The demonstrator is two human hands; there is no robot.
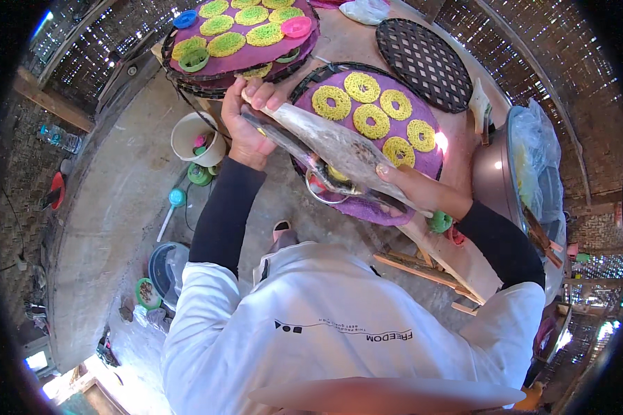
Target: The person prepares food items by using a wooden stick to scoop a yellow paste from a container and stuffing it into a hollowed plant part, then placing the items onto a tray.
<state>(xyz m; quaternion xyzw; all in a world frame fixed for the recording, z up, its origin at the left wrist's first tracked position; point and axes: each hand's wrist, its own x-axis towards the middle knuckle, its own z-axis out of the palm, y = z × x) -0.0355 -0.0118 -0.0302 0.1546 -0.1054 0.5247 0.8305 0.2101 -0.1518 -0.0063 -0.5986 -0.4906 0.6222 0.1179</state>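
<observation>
Both my hands hold a long, worn wooden lever press (pixel 339 142) slantwise in front of me. My left hand (pixel 254 121) wraps round the far-left ends of its two arms, which lie close together. Farther right, my right hand (pixel 426 190) grips the other end, its thumb lying along the pale upper arm. Something yellow shows between the arms near the middle. Under the press, a round metal rim (pixel 325 199) with something red is partly hidden. Just beyond, yellow lacy noodle rings (pixel 318 102) lie on a purple cloth (pixel 403 129) over a round tray.
Another round tray (pixel 246 47) at the far left carries green-and-yellow lacy rounds and small coloured ring moulds. A black woven tray (pixel 423 63) lies behind. At right stands a large basin (pixel 495 162) with clear plastic. A white bucket (pixel 187 138) is on the left.
</observation>
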